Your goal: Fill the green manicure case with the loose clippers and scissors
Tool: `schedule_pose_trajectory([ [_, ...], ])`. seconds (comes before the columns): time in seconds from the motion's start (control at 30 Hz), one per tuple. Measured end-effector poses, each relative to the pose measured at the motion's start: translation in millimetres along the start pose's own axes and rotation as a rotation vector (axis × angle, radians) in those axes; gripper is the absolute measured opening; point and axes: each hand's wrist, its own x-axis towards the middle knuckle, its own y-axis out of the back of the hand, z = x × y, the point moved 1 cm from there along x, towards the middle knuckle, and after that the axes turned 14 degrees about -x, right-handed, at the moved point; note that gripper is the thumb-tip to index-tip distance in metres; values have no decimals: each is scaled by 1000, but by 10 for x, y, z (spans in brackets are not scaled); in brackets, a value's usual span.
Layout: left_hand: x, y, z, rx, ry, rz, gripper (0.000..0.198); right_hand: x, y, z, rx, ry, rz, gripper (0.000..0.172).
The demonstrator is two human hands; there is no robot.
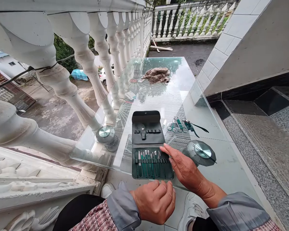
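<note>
An unfolded dark manicure case [148, 146] lies on the glass table. Its lower half holds several slim green-handled tools [150, 163] in a row of loops. The upper half has loops and a small snap tab [143, 131]. My right hand [183, 168] is open, fingers stretched out flat, with the fingertips over the case's right edge. Below the case's near edge, my left hand [156, 201] is closed with its fingers curled; whatever is inside, if anything, is hidden. Nail clippers [179, 123], small scissors [174, 129] and a nipper-like tool [195, 127] lie right of the case.
The glass tabletop [156, 96] rests on faceted supports [107, 134]. A crumpled brown cloth [156, 75] lies at its far end, and a small card [130, 95] is at the left. White balusters [98, 48] line the left side; stone steps [250, 122] rise on the right.
</note>
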Motion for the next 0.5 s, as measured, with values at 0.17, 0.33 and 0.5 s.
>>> schedule_pose_trajectory([
  [0.17,32,39,-17,68,44,-24,27,-9,27,5,6,-48,38,57],
  [0.33,-13,-36,7,83,110,-9,28,10,39,-36,24,8,42,56],
  [0.5,-37,-14,46,21,61,53,29,16,94,-122,83,108,-3,56],
])
